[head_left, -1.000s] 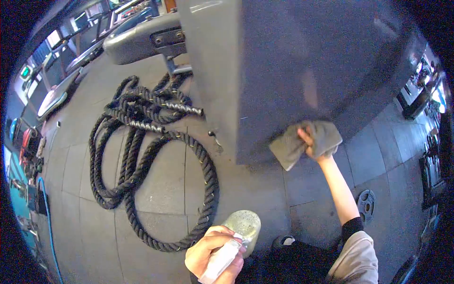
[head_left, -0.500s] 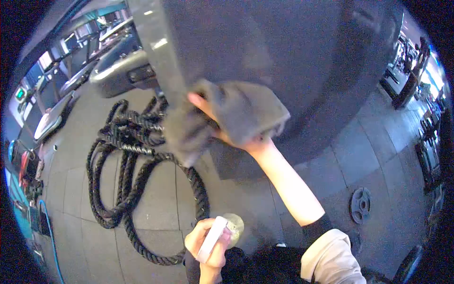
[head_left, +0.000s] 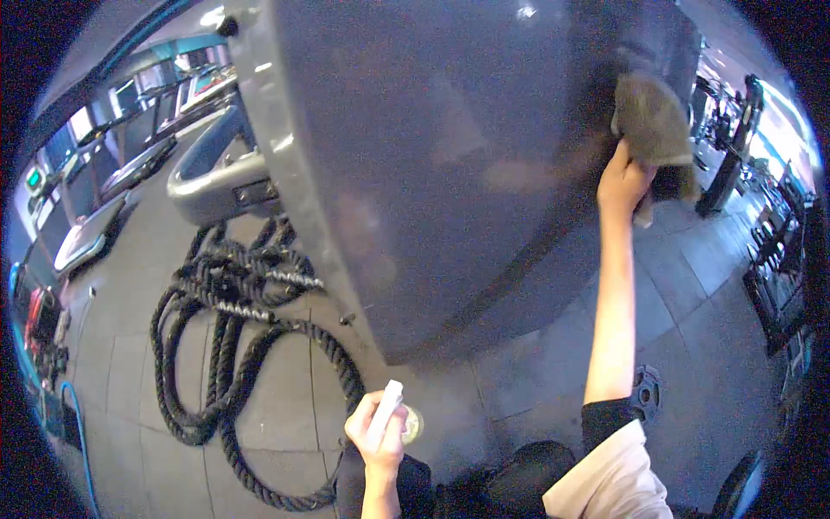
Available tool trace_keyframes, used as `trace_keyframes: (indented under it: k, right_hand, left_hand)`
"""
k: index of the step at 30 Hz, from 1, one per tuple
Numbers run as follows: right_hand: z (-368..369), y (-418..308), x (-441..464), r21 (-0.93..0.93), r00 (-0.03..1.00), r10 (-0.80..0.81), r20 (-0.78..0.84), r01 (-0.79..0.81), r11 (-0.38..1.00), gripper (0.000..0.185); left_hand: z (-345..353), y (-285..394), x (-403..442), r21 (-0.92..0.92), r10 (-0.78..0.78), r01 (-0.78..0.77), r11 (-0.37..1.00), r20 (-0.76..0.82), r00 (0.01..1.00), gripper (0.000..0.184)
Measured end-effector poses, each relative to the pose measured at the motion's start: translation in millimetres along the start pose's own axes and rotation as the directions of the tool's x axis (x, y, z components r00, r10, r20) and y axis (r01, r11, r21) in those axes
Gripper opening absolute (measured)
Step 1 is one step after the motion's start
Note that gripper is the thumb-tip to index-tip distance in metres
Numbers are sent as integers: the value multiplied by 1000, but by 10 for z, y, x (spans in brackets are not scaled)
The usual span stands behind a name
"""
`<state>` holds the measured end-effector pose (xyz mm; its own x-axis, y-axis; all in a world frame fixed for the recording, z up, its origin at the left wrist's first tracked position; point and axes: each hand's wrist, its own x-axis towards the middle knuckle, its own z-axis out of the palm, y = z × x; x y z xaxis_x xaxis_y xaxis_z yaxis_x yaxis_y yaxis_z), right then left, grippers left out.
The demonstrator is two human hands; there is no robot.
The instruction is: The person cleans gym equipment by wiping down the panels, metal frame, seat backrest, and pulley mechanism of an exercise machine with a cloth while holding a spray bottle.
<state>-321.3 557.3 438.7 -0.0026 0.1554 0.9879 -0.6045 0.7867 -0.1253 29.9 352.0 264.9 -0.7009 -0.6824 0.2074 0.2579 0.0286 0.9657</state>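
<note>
My right hand (head_left: 622, 183) is stretched far out and closed on a grey-brown cloth (head_left: 653, 121). The cloth lies against the right side of a large dark, glossy panel (head_left: 450, 190), and part of it hangs below my fingers. Low in the view, close to my body, my left hand (head_left: 370, 437) is wrapped round a spray bottle (head_left: 414, 426) with a white trigger head and a pale yellowish body. My hand hides much of the bottle.
A thick black rope (head_left: 238, 368) lies coiled on the tiled floor (head_left: 285, 381) at the left. A weight plate (head_left: 646, 394) is partly behind my right forearm. Beyond the panel's left edge are a grey machine part (head_left: 220, 186) and treadmills (head_left: 91, 233); gym equipment (head_left: 778, 285) stands at right.
My right hand has carried the cloth from the panel's lower left to its right side. The left hand has shifted slightly, still holding the spray bottle. The view has shifted a little.
</note>
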Motion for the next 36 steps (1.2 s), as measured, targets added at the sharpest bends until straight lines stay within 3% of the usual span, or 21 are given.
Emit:
trace_keyframes:
  k: [6, 8, 9, 10, 13, 15, 16, 17, 18, 21, 22, 24, 25, 27, 28, 30, 32, 33, 34, 35, 36]
  right_hand:
    - [-175, -2, -1053, 99, 895, 443, -54, -437, 894, 30]
    - [-320, -191, -1426, 142, 779, 569, 264, -615, 776, 37]
    - [-277, -368, -1572, 65, 939, 317, 137, -328, 943, 35]
    - [-300, -447, -1599, -91, 960, 147, 240, -129, 987, 35]
    - [-273, -601, -1079, -160, 907, 29, 420, 42, 986, 40]
    - [-198, -1110, -266, 370, 950, 256, 180, -307, 877, 34]
    - [-122, -999, 47, 428, 932, 343, 113, -358, 830, 34]
    - [-34, -881, 364, 493, 903, 426, 44, -391, 778, 34]
    - [-89, -505, 558, 38, 954, 255, 156, -264, 964, 40]
    - [-10, 97, 1143, 72, 948, 318, -26, -316, 946, 43]
    - [-15, 336, 1217, 88, 944, 325, -64, -319, 944, 39]
    - [0, 699, 1180, 134, 823, 561, -95, -547, 826, 48]
    - [-196, 532, 1149, 156, 713, 693, 106, -700, 697, 57]
    - [-236, 686, 788, 324, 609, 782, 132, -772, 547, 54]
    - [-347, 873, 520, 170, 521, 803, 289, -853, 493, 53]
    - [-537, 726, 66, -147, 333, 912, 240, -916, 374, 52]
    - [-767, 574, -560, -49, 544, 791, 280, -815, 578, 50]
    - [-1008, 428, -647, -220, 201, 875, 441, -921, 322, 52]
    - [-1229, 370, -870, -122, 131, 826, 548, -964, 234, 59]
    - [-1530, -93, -633, -227, -2, 866, 500, -965, 129, 60]
    - [-1651, -212, -861, -145, 17, 925, 380, -986, 77, 53]
  left_hand:
    - [-40, -122, 44, 17, 90, -90, 996, 23, 996, 11]
    - [-32, -141, 82, -57, 34, -35, 998, -7, 999, 11]
    - [-27, -159, 122, -89, 6, -8, 996, -22, 1000, 11]
    - [-14, -198, 158, -76, 23, -25, 997, -22, 999, 12]
    - [52, -212, 345, -79, 9, -11, 997, -23, 1000, 14]
    - [43, -115, 468, 3, -21, 21, 1000, 77, 997, 16]
    - [21, -38, 527, 47, -46, 40, 998, 129, 991, 17]
    - [14, 177, 712, -51, 152, -143, 988, 352, 924, 21]
    - [-6, 270, 789, -46, 135, -127, 991, 403, 905, 23]
    - [-9, 497, 977, -54, 118, -105, 993, 485, 866, 29]
    - [12, 543, 1066, -90, 224, -207, 974, 505, 834, 32]
    - [33, 596, 1147, -173, 160, -79, 982, 524, 837, 37]
    - [66, 646, 1192, -190, 143, -45, 981, 546, 825, 40]
    - [237, 765, 1332, -203, 214, -106, 974, 643, 735, 32]
    - [343, 837, 1373, -212, 228, -113, 971, 661, 715, 28]
    - [550, 965, 1419, -216, 233, -111, 970, 692, 684, 23]
    - [684, 854, 1518, -161, 153, -46, 986, 749, 645, 22]
    - [748, 760, 1584, -159, 158, -54, 986, 777, 609, 22]
    - [830, 674, 1643, -161, 170, -66, 985, 806, 567, 22]
    - [875, 640, 1686, -153, 163, -60, 986, 854, 495, 22]
    - [931, 593, 1759, -151, 162, -59, 987, 891, 423, 21]
